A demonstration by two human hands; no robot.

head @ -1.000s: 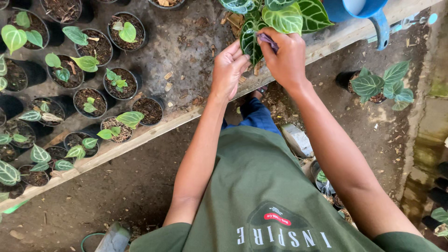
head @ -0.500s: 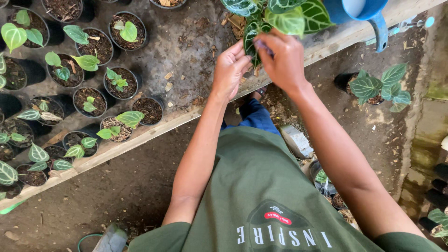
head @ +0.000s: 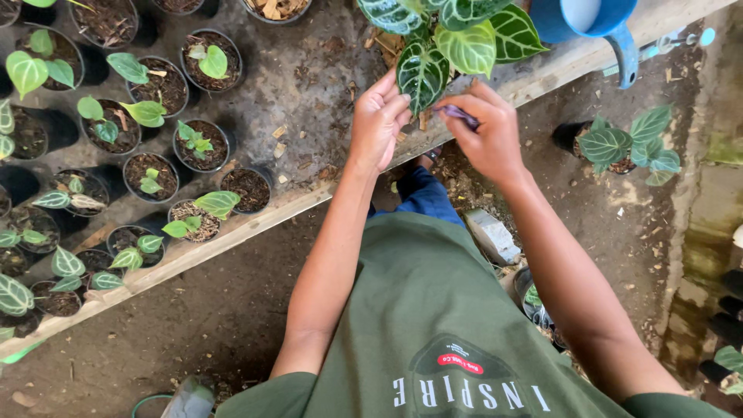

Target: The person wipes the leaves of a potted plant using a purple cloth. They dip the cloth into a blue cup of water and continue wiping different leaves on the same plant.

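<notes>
Both hands are up at the big plant (head: 453, 35) at the far edge of the tabletop (head: 309, 85). The left hand (head: 377, 124) has its fingers curled loosely against the edge of a hanging dark leaf (head: 420, 73), steadying it rather than gripping; thumb and fingertips sit near each other but not clamped. The right hand (head: 491, 135) has its fingers pinched together on a small purple tool (head: 458, 114), whose tip points toward the base of that same leaf.

By my reading, the work is in its middle: the leaf is presented, the tool is at it, and no cut or mark shows yet. What the tool is, I cannot tell.

The plant itself looks healthy: broad heart-shaped leaves, deep green with bright pale veins, one lighter yellow-green leaf (head: 467, 46) in the middle. Its pot is hidden behind the foliage.

To the left, rows of small black pots (head: 201, 143) with seedlings fill the tabletop, and a blue watering can (head: 596, 19) stands just right of the plant.
</notes>
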